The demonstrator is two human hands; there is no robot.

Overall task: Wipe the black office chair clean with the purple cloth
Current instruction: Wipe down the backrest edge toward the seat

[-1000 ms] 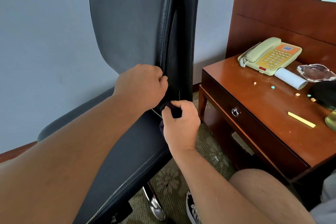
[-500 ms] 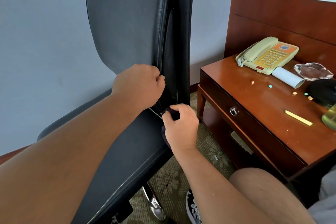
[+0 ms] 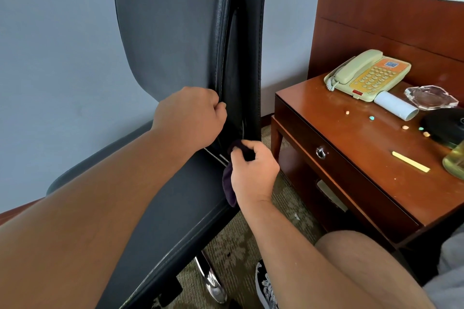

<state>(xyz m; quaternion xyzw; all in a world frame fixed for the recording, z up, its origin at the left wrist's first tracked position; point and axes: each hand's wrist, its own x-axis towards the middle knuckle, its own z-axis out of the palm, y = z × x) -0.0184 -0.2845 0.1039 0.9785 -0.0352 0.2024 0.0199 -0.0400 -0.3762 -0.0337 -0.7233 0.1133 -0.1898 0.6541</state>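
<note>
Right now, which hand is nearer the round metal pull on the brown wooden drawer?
Right. The right hand, pinching the purple cloth, is just left of the round metal pull; the left hand grips the edge of the black leather chair back, farther left and higher in view.

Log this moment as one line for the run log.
step: wiping seat-back crease | left hand: grips chair back edge | right hand: holds cloth at crease | desk: untouched
</note>
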